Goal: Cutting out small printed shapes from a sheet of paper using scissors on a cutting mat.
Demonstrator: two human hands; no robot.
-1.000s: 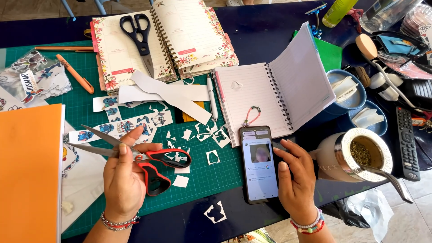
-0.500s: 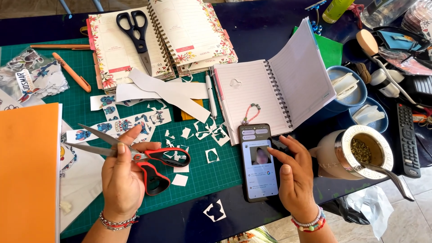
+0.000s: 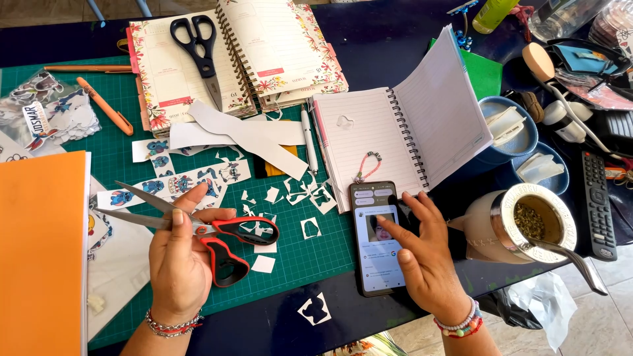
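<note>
Bright, even daylight fills the head view, and colours come out strong and saturated. The lined notebook pages and the white paper scraps are close to overexposed. Shadows are soft and short: each hand casts a faint one onto the dark surface just beneath it. A small glint sits on the metal rim of the cup and on the phone screen. Focus is sharp across the centre; straight edges bow slightly toward the corners, with no motion blur visible.

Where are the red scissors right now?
In the head view, the red scissors are in the left hand, over the green cutting mat, blades open, left of the phone.
</note>
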